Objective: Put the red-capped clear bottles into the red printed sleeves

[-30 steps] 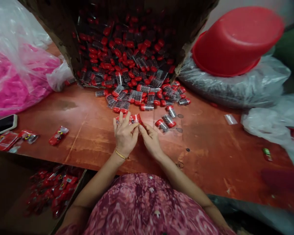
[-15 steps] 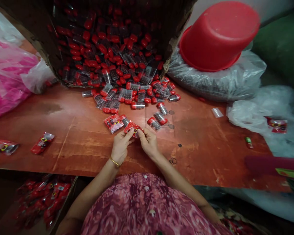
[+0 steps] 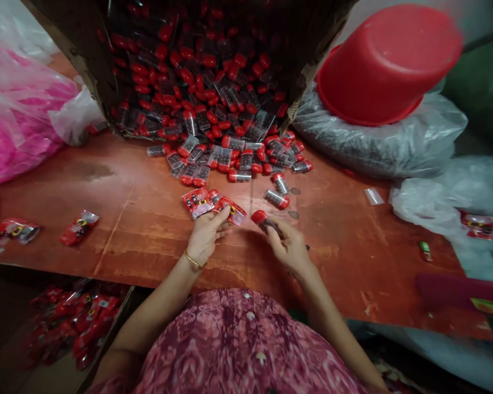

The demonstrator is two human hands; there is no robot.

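Over the scuffed red-brown plywood table (image 3: 345, 262), the right hand (image 3: 290, 249) pinched a clear red-capped plastic tube (image 3: 266, 221) in closed fingers, its lower end hidden, while the left hand (image 3: 205, 238), loosely open, lay against a flat red-and-clear packet (image 3: 231, 211), whether gripping it unclear

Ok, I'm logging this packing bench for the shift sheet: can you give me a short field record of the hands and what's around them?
Left hand: touches a red-and-clear packet; gold bangle on wrist
Right hand: holds a red-capped clear tube
Nearby: loose tubes spilling from a cardboard carton onto a wooden bench
Rest: upturned red plastic tub on a plastic-wrapped sack
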